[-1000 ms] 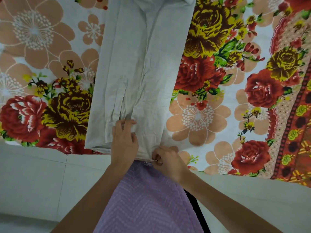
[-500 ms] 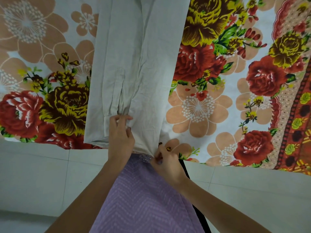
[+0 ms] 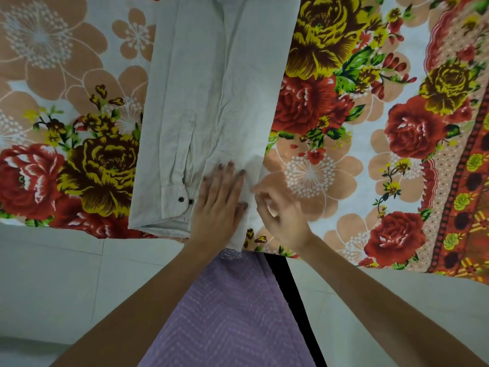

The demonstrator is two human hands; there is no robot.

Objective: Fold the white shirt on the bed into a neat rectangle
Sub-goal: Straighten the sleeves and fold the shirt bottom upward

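Note:
The white shirt lies lengthwise on the flowered bed sheet, folded into a long narrow strip. A sleeve with a dark-buttoned cuff lies along its left side. My left hand presses flat on the shirt near its hem, fingers straight. My right hand hovers at the shirt's right edge near the hem, with its fingers curled and blurred. I cannot tell whether it pinches the cloth. The top of the shirt runs out of view.
The edge of the bed runs across the picture just below the hem. Pale floor tiles lie beneath it. My purple garment hangs in front of me, between my arms.
My left hand slid from the hem's middle to the right and flattened on the cloth. My right hand left the hem corner it pinched and rose along the shirt's right edge.

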